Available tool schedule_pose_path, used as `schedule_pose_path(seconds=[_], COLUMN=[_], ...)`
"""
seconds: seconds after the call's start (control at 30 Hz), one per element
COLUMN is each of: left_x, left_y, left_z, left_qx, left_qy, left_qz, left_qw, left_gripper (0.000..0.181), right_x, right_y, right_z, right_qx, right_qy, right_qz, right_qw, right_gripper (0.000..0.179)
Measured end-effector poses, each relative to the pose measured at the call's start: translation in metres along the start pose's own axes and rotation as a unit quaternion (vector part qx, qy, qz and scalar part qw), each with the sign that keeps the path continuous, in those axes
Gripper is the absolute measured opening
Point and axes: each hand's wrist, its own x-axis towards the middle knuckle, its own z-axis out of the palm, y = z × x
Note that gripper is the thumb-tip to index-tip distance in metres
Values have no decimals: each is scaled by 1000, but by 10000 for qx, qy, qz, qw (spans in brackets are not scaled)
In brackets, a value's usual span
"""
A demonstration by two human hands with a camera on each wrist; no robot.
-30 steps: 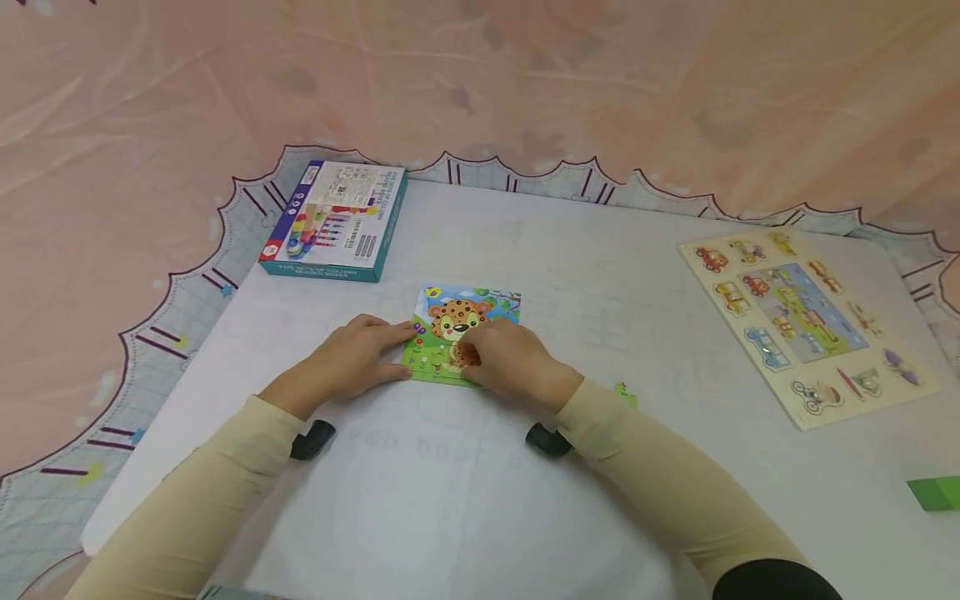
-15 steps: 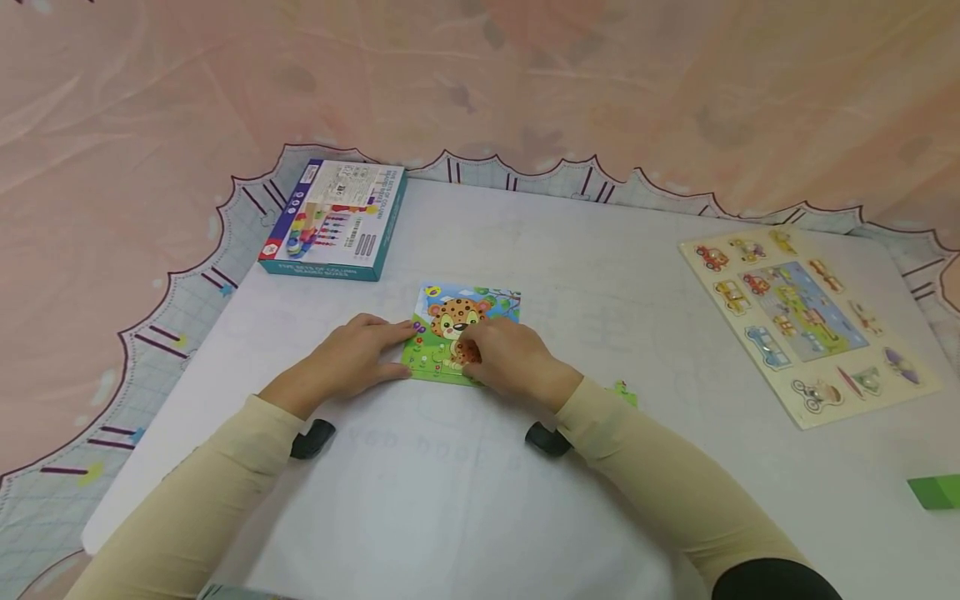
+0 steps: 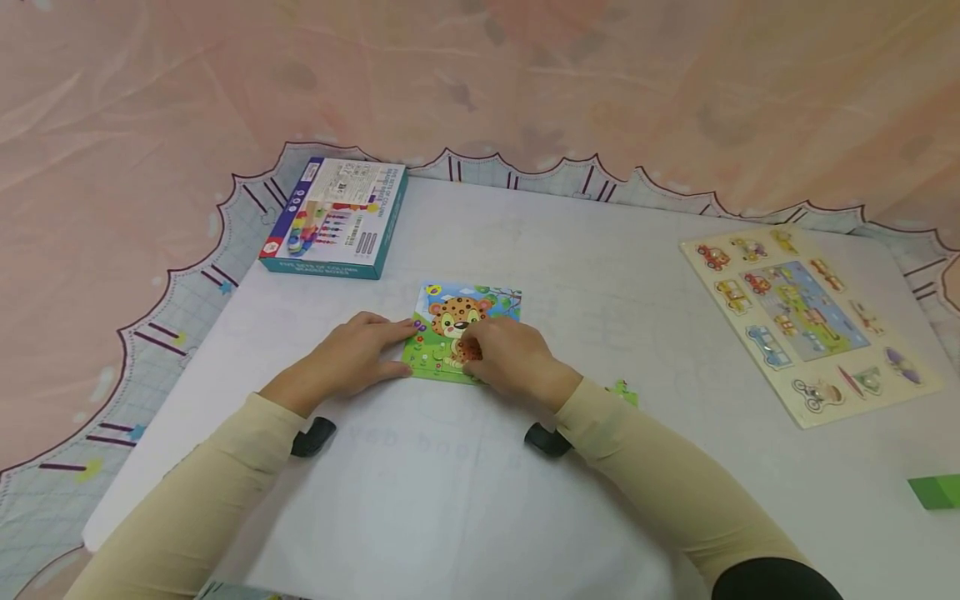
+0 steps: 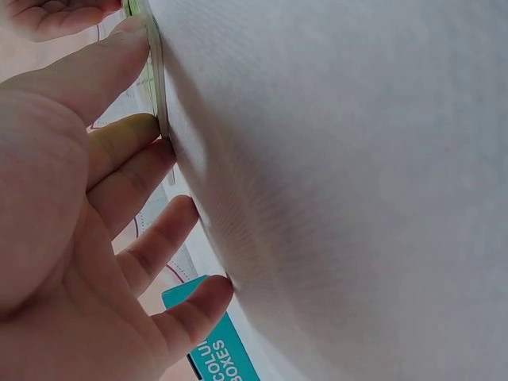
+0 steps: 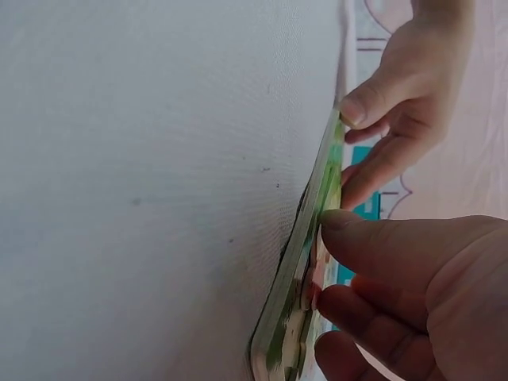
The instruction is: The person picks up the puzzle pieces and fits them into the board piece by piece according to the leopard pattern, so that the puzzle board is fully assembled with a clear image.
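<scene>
A small jigsaw puzzle (image 3: 438, 354) with a spotted leopard cub on green grass lies flat at the middle of the white table. My left hand (image 3: 352, 354) rests at its left edge, thumb and index finger spread and touching the border. In the left wrist view the other fingers reach the tabletop. Over the puzzle's lower right my right hand (image 3: 513, 358) pinches a brownish puzzle piece (image 5: 311, 284) between thumb and fingertips, low against the frame. The hand covers that corner in the head view. A loose green puzzle piece (image 3: 625, 392) lies beside the right sleeve.
A teal-sided box (image 3: 337, 218) of beads lies at the back left. At the right is a wooden peg board (image 3: 720, 287) with vehicle shapes, and a green block (image 3: 933, 492) near the right edge. A scalloped cloth (image 3: 517, 177) runs behind the table (image 3: 585, 250).
Almost nothing differs. Both hands keep their places at the puzzle; my right fingertips shift only slightly over the lower right part.
</scene>
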Motion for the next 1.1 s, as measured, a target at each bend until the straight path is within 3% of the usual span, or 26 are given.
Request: schedule_pose_path(seconds=[0.37, 0.63, 0.93, 1.1], left_x=[0, 1, 0, 0], left_y=[1, 1, 1, 2], left_z=[0, 0, -1, -1], left_qx=[-23, 2, -26, 24], left_qy=[-28, -1, -35, -11], left_qz=[-21, -8, -1, 23], left_qw=[10000, 10000, 10000, 10000], left_gripper=[66, 65, 65, 66], right_x=[-1, -1, -10, -20], right_y=[0, 5, 14, 29], right_z=[-2, -1, -8, -18], right_qx=[-21, 98, 91, 387], right_qy=[-105, 70, -157, -238], right_qz=[74, -32, -176, -161], right_qw=[9999, 9999, 9997, 9988], right_gripper=[24, 16, 27, 37])
